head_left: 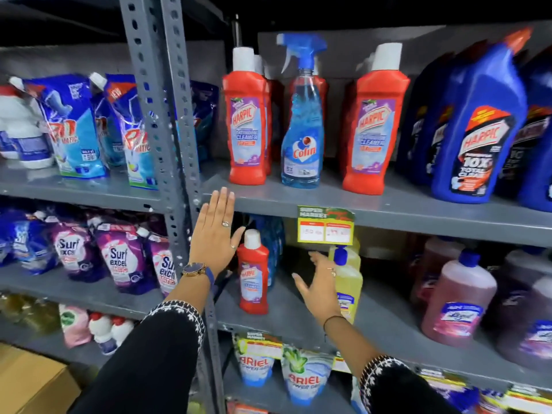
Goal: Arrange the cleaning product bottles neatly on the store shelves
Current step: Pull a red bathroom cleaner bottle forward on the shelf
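Note:
A small red Harpic bottle (253,276) stands upright on the middle shelf (286,318), between my two hands. My left hand (215,234) is raised flat with fingers apart, just left of the bottle, holding nothing. My right hand (318,283) is open to the bottle's right, in front of a yellow bottle (349,282). On the upper shelf (388,204) stand red Harpic bottles (247,121) (372,127), a blue Colin spray bottle (303,124) between them, and blue Harpic bottles (478,130) at right.
A grey slotted upright (170,121) divides the racks. Left rack holds detergent pouches (71,127) and Surf Excel pouches (119,258). Pink Lizol bottles (457,303) stand at right, Ariel pouches (304,375) below. A price tag (325,225) hangs from the upper shelf edge. A cardboard box (33,383) sits bottom left.

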The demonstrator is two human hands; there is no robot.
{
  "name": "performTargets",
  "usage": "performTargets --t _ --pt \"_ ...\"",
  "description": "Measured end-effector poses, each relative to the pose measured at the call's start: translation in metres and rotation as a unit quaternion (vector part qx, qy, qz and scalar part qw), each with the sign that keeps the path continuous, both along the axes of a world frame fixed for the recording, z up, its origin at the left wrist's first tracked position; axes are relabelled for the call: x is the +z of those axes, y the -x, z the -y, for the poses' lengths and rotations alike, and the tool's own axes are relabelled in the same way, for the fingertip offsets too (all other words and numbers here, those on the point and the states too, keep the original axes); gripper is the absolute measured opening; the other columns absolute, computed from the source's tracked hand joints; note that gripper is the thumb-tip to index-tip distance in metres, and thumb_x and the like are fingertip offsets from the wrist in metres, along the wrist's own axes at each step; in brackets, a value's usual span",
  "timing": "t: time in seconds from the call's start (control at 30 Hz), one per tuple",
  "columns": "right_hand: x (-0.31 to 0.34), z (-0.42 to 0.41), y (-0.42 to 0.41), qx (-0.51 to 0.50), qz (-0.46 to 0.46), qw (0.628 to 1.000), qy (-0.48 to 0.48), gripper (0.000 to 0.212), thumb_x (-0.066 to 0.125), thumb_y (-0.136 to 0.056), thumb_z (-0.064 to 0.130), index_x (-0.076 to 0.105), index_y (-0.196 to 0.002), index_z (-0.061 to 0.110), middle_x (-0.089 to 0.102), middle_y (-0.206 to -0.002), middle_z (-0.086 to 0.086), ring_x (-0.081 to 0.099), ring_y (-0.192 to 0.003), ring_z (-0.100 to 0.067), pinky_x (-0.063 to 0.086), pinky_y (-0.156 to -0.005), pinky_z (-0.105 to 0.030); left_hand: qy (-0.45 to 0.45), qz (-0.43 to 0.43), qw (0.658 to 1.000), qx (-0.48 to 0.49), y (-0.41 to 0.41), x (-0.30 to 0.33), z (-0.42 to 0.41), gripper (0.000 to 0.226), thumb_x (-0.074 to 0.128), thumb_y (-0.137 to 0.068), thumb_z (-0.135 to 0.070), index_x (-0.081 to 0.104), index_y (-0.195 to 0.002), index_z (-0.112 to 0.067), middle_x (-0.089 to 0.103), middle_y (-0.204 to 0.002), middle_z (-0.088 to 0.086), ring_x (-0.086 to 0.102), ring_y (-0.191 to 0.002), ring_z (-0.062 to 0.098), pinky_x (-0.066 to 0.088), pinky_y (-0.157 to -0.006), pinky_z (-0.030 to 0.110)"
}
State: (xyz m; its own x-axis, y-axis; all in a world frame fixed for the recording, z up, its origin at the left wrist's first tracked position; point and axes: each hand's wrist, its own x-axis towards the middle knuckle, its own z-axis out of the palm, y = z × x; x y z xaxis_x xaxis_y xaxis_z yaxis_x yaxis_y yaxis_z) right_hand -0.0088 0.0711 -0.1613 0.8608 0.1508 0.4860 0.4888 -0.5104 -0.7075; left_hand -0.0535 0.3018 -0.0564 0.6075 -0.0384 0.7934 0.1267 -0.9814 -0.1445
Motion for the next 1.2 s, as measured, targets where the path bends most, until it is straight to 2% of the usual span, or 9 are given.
performTargets --t 0.2,0.33,0.4,0.5,0.63,0.9,1.0,1.13,1.2 --pt "-0.011 -0.076 -0.01 0.037 -0.111 0.992 -0.038 0.069 0.079 -0.076 0.029 0.041 -0.132 0.01 0.048 -0.122 -0.002 0.045 -0.117 -0.017 0.035 -0.097 -0.024 -0.047 0.014 0.997 -0.063 -0.025 -0.013 -0.043 0.067 0.035 -0.091 -0.04 0.023 -0.144 -0.001 0.033 -0.148 0.019 0.022 -0.138 0.029 0.01 -0.115 0.038" --pt "-0.018 -0.107 -0.023 0.025 -0.177 0.98 -0.088 0.067 0.08 -0.074 0.02 0.043 -0.128 0.01 0.055 -0.122 -0.007 0.053 -0.113 -0.019 0.046 -0.097 -0.033 -0.05 0.069 0.992 -0.092 -0.04 -0.02 -0.047 0.075 0.038 -0.09 -0.04 0.006 -0.151 -0.01 0.036 -0.146 0.016 0.011 -0.142 0.028 -0.002 -0.118 0.033" --pt "-0.023 -0.117 -0.03 0.027 -0.212 0.974 -0.076 0.064 0.081 -0.073 0.02 0.045 -0.125 0.011 0.059 -0.122 -0.012 0.058 -0.111 -0.025 0.049 -0.097 -0.042 -0.052 0.097 0.989 -0.102 -0.045 -0.024 -0.049 0.08 0.038 -0.09 -0.041 -0.007 -0.15 -0.012 0.028 -0.148 0.014 -0.005 -0.145 0.02 -0.003 -0.118 0.033" --pt "-0.03 -0.125 -0.034 0.041 -0.264 0.96 -0.081 0.061 0.083 -0.071 0.022 0.05 -0.122 0.019 0.064 -0.117 -0.008 0.062 -0.101 -0.021 0.051 -0.091 -0.036 -0.067 0.123 0.982 -0.126 -0.049 -0.028 -0.054 0.077 0.033 -0.094 -0.042 -0.01 -0.15 -0.013 -0.005 -0.158 0.007 -0.01 -0.145 0.017 -0.003 -0.119 0.033" --pt "-0.033 -0.126 -0.036 0.04 -0.277 0.951 -0.132 0.048 0.085 -0.068 0.021 0.058 -0.108 0.027 0.07 -0.109 -0.006 0.066 -0.088 -0.013 0.052 -0.08 -0.028 -0.077 0.13 0.978 -0.144 -0.052 -0.029 -0.055 0.07 0.026 -0.098 -0.041 -0.012 -0.149 -0.011 -0.021 -0.156 0.004 -0.012 -0.144 0.018 -0.004 -0.119 0.033" --pt "-0.038 -0.122 -0.02 0.023 -0.255 0.954 -0.155 0.055 0.085 -0.069 0.019 0.058 -0.116 0.015 0.068 -0.111 -0.007 0.066 -0.098 -0.021 0.055 -0.09 -0.038 -0.084 0.145 0.975 -0.143 -0.053 -0.03 -0.055 0.078 0.037 -0.092 -0.034 -0.01 -0.149 -0.008 -0.019 -0.156 0.007 -0.011 -0.145 0.021 0.001 -0.118 0.035" --pt "-0.038 -0.117 -0.01 0.017 -0.248 0.953 -0.172 0.052 0.085 -0.068 0.02 0.058 -0.113 0.018 0.068 -0.11 -0.004 0.066 -0.096 -0.018 0.056 -0.088 -0.036 -0.094 0.149 0.974 -0.14 -0.053 -0.029 -0.055 0.077 0.036 -0.093 -0.033 -0.009 -0.149 -0.007 -0.012 -0.158 0.01 -0.008 -0.145 0.022 0.0 -0.118 0.035" --pt "-0.025 -0.108 0.001 0.031 -0.228 0.957 -0.177 0.047 0.087 -0.065 0.021 0.059 -0.1 0.031 0.07 -0.102 0.002 0.067 -0.088 -0.006 0.057 -0.077 -0.023 -0.089 0.157 0.973 -0.144 -0.055 -0.029 -0.055 0.076 0.038 -0.091 -0.03 -0.006 -0.15 -0.007 0.02 -0.153 0.016 0.007 -0.144 0.027 0.002 -0.118 0.036" --pt "-0.013 -0.102 0.007 0.04 -0.213 0.96 -0.177 0.045 0.089 -0.062 0.022 0.06 -0.096 0.034 0.072 -0.098 0.006 0.069 -0.087 -0.006 0.059 -0.078 -0.026 -0.084 0.146 0.976 -0.139 -0.055 -0.029 -0.055 0.076 0.038 -0.091 -0.03 -0.004 -0.15 -0.007 0.038 -0.146 0.018 0.017 -0.141 0.029 0.003 -0.117 0.036"
